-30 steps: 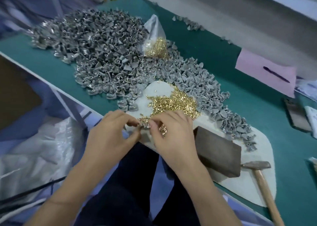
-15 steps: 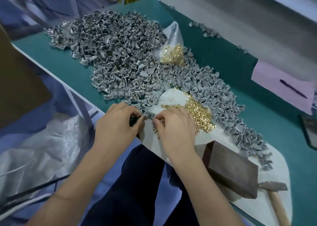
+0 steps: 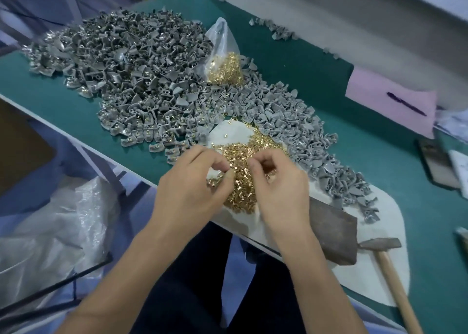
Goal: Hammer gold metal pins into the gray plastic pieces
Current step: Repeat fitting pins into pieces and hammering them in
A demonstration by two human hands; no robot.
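Both hands over shiny gold pins (image 3: 243, 191) heap on white felt mat (image 3: 374, 278). Left hand (image 3: 192, 186) fingers curled, pinching something small; right hand (image 3: 276, 181) likewise curled, contents unclear. Matte gray plastic pieces (image 3: 141, 80) piled beyond fingertips; wooden-handled hammer (image 3: 387, 265) right of right wrist.

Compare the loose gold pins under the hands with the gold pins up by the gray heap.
The loose pins lie spread on the white mat; the bagged pins sit bunched in a clear plastic bag. The loose ones lie near both hands, the bagged ones farther off, untouched. Both are gold.
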